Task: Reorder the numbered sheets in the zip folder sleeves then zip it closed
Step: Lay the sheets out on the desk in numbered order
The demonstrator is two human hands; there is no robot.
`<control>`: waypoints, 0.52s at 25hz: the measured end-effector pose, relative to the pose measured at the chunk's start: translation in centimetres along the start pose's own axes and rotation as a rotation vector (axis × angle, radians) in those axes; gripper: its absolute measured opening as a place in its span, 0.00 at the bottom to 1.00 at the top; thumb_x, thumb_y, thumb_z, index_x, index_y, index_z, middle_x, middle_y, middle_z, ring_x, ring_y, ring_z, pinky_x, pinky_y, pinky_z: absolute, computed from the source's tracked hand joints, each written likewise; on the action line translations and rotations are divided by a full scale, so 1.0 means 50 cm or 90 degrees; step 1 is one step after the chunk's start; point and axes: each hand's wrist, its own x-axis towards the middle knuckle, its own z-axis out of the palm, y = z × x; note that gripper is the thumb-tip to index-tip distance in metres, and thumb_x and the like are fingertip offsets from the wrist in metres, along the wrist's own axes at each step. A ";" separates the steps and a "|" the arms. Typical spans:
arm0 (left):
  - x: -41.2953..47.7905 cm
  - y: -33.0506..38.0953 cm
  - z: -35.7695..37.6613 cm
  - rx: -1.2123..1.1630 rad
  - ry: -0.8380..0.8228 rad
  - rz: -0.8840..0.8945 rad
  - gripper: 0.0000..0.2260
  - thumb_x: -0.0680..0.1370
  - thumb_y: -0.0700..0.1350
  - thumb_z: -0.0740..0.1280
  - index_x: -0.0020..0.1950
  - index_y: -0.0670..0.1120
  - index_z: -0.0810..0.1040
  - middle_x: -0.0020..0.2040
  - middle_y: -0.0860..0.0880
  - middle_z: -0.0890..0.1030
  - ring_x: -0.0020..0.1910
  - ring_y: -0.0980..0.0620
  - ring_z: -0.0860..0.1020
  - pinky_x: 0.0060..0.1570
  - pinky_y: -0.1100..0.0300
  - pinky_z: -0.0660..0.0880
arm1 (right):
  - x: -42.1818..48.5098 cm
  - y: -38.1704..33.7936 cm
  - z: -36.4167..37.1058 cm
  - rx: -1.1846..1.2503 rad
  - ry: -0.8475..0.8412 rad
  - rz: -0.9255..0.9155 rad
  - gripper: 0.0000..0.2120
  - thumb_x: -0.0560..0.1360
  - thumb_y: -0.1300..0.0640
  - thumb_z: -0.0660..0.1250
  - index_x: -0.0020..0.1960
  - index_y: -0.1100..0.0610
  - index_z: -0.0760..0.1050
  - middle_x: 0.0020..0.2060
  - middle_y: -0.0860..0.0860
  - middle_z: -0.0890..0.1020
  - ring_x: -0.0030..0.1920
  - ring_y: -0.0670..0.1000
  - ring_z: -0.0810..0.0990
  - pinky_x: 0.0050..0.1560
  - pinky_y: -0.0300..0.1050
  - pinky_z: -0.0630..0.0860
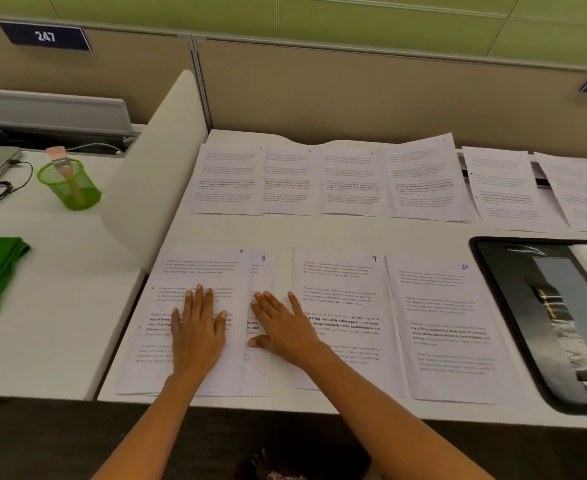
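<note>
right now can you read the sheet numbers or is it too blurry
Head view: numbers on sheet 7, sheet 8, sheet 9 and sheet 10 read clearly; head view: the far row of sheets is soft, its numbers faint; head view: wide-angle distortion bows the partition, glare streaks the zip folder.

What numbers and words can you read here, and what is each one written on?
"247": blue sign on the partition.
"7": first sheet, under the left hand.
"8": second sheet, under the right hand.
"9": third sheet.
"10": fourth sheet, beside the folder.
Too small or blurred to read: the far row corner numbers, most printed paragraphs, the folder's gold lettering.
</note>
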 end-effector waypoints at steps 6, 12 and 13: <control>0.003 -0.009 0.000 0.011 -0.007 0.023 0.30 0.79 0.57 0.48 0.78 0.43 0.55 0.78 0.45 0.55 0.78 0.46 0.51 0.74 0.44 0.46 | -0.011 0.032 -0.004 0.003 -0.004 -0.004 0.38 0.79 0.36 0.50 0.79 0.56 0.41 0.79 0.51 0.42 0.78 0.49 0.40 0.75 0.60 0.37; 0.001 0.013 -0.003 0.024 0.005 0.010 0.26 0.82 0.51 0.56 0.78 0.42 0.57 0.78 0.43 0.56 0.78 0.44 0.53 0.74 0.39 0.48 | -0.026 0.043 -0.004 0.054 0.043 -0.018 0.39 0.76 0.34 0.44 0.79 0.55 0.42 0.79 0.50 0.43 0.78 0.49 0.39 0.76 0.56 0.37; 0.003 0.022 -0.003 0.024 0.008 0.011 0.26 0.83 0.53 0.54 0.78 0.41 0.57 0.78 0.43 0.56 0.78 0.44 0.53 0.74 0.40 0.46 | -0.033 0.050 -0.004 0.065 0.065 -0.009 0.40 0.75 0.32 0.40 0.79 0.55 0.43 0.79 0.50 0.43 0.78 0.48 0.39 0.76 0.55 0.37</control>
